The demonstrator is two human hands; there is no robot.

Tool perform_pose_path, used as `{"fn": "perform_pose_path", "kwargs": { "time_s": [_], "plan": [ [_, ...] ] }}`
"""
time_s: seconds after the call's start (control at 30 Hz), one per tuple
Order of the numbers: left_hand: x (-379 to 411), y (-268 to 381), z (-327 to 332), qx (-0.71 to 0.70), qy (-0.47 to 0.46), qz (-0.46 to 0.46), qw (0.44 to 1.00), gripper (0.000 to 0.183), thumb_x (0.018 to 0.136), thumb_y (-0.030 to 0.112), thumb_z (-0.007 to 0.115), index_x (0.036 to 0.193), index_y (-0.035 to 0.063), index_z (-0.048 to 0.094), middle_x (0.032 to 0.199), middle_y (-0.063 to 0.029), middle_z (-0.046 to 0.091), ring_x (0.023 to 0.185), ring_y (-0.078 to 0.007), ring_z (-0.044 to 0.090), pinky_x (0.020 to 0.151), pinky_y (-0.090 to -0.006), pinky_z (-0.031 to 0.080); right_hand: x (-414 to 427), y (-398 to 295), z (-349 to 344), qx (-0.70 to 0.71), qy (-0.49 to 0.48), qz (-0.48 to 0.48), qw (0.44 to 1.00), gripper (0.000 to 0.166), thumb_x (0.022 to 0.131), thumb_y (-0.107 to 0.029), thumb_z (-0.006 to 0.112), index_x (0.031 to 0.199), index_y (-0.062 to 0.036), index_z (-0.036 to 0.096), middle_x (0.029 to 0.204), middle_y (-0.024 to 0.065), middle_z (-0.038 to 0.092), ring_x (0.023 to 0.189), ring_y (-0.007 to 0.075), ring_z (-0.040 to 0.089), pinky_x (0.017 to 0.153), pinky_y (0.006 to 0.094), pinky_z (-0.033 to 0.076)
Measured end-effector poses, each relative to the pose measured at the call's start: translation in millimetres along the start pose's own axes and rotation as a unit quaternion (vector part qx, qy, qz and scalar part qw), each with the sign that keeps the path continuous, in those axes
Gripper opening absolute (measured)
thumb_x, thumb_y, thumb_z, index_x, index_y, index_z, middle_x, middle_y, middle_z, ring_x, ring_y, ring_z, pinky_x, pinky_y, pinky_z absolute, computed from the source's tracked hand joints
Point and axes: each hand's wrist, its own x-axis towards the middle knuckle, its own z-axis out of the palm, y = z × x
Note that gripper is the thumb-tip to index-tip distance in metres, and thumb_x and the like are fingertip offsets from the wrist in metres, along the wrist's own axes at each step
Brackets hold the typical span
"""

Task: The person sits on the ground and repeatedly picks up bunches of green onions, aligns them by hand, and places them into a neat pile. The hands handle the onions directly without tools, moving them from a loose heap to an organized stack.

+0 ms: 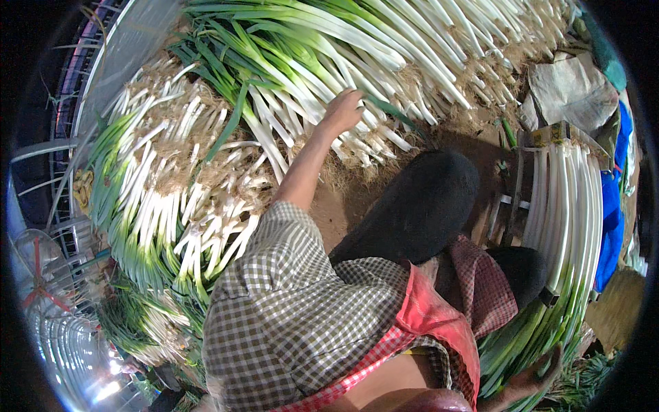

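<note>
My left hand (344, 111) reaches over a large pile of leeks (309, 77) with white stalks and brown roots. Its fingers are curled, and a loose dark green leek leaf (394, 112) sticks out from them to the right. To my right, a row of trimmed white leeks (564, 201) lies in a metal frame (553, 134), root ends against its far end. My right hand (538, 373) is at the bottom right, against the green leek tops (530, 329) trailing from this frame. Its fingers are dim and partly covered, so its grip is unclear.
Another heap of leeks (159, 170) spreads at the left, roots tangled with soil. My dark-clad knees (422, 201) rise between pile and frame. A pale sack (571, 87) and blue cloth (612, 226) lie beyond the frame. A fan (41, 278) stands at the far left.
</note>
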Motion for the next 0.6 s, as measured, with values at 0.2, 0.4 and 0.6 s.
{"fn": "perform_pose_path", "kwargs": {
  "time_s": [0.2, 0.4, 0.6],
  "plan": [
    [113.3, 22.2, 15.1, 0.205, 0.127, 0.111, 0.964, 0.047, 0.079, 0.001, 0.052, 0.125, 0.0102, 0.055, 0.127, -0.0168, 0.048, 0.120, -0.0328, 0.047, 0.103, -0.0476, 0.036, -6.4, -54.4, 127.9, 0.031, 0.006, -0.138, 0.990, 0.040, 0.094, -0.036, 0.055, 0.113, -0.0013, 0.061, 0.115, 0.0167, 0.056, 0.110, 0.0336, 0.053, 0.098, 0.0471, 0.040],
    [149.7, 1.2, 7.6, 0.351, 0.044, 0.135, 0.926, 0.046, 0.077, 0.003, 0.058, 0.122, 0.0088, 0.056, 0.121, -0.0135, 0.054, 0.119, -0.0289, 0.048, 0.108, -0.0449, 0.031, -5.8, -46.3, 135.4, 0.071, 0.004, -0.087, 0.994, 0.036, 0.093, -0.033, 0.057, 0.110, -0.0017, 0.062, 0.114, 0.0170, 0.055, 0.111, 0.0342, 0.051, 0.099, 0.0487, 0.037],
    [104.1, -37.0, -22.8, 0.302, 0.065, 0.228, 0.923, 0.052, 0.071, -0.002, 0.063, 0.122, 0.0078, 0.055, 0.118, -0.0104, 0.056, 0.114, -0.0277, 0.052, 0.101, -0.0420, 0.037, -7.5, -51.4, 134.5, 0.075, 0.001, -0.053, 0.996, 0.028, 0.092, -0.026, 0.059, 0.108, -0.0036, 0.062, 0.114, 0.0156, 0.055, 0.113, 0.0339, 0.050, 0.100, 0.0488, 0.037]
  ]
}}
